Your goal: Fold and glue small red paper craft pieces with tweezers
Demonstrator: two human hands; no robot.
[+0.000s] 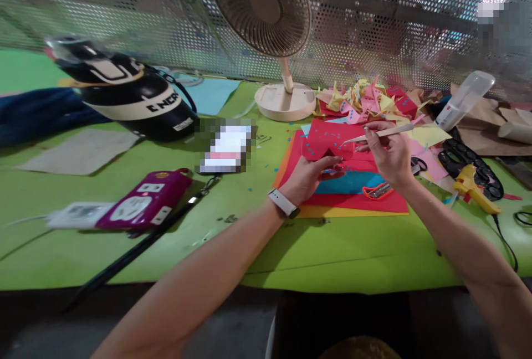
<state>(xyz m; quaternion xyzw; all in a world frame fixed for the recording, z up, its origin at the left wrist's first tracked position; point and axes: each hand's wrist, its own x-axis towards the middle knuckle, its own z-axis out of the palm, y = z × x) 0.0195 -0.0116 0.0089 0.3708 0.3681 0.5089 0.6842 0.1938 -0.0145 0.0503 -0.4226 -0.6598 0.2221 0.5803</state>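
Red card (322, 133): flat-faced, marked with small scattered blue pieces; located directly beyond the fingertips of the left hand (308, 177), exact hold unclear. Tweezers (398, 129): pale, slender, tapering to a fine point; held in the fingers of the right hand (391, 155), inclined slightly, tip directed left and down at the card. Contact between tip and card cannot be determined.

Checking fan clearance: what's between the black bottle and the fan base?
Head view: a pale-blue sheet and, nearer the fan base, a white cable.
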